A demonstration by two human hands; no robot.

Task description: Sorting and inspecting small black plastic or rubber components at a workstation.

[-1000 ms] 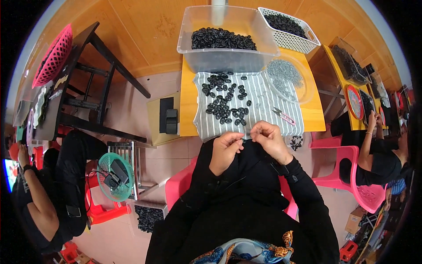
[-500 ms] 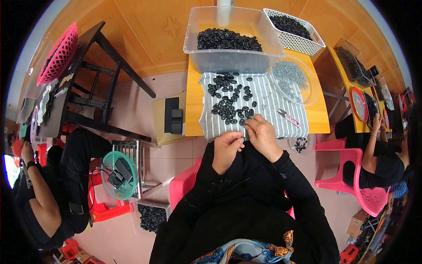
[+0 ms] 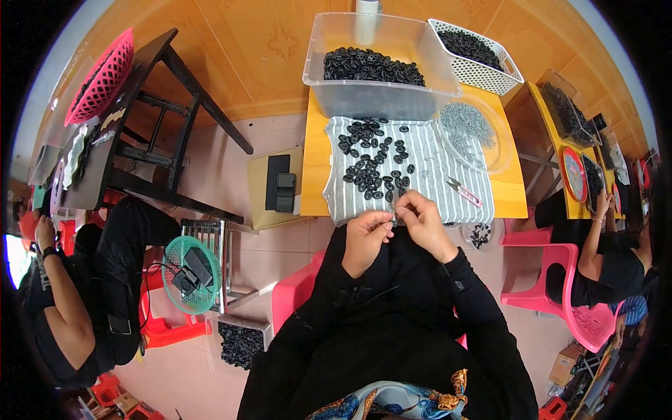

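My left hand (image 3: pixel 369 240) is just off the table's front edge, its thumb and fingertips pinched together. Close on its right, my right hand (image 3: pixel 425 225) has its thumb and fingers pinched too, the fingertips of both hands almost meeting. Whatever they hold is too small to make out. Beyond my fingers, black oval pieces (image 3: pixel 369 195) with holes lie loosely scattered on a grey-and-white striped cloth (image 3: pixel 455 211). Thread snips (image 3: pixel 465 194) with a pink handle rest on the cloth to the right. A shallow clear round tray (image 3: pixel 501 155) farther back holds many small silvery parts.
A clear tub (image 3: pixel 378 103) of black pieces and a white perforated basket (image 3: pixel 483 78) stand at the table's back. At left are a dark table (image 3: pixel 91 171), a green basket (image 3: pixel 175 297) and a seated person. Another person sits at right by a pink chair (image 3: pixel 539 280).
The view has shifted slightly, so the table sits a little farther right. My right hand's fingers have drawn back from the nearest black pieces toward my left fingertips.
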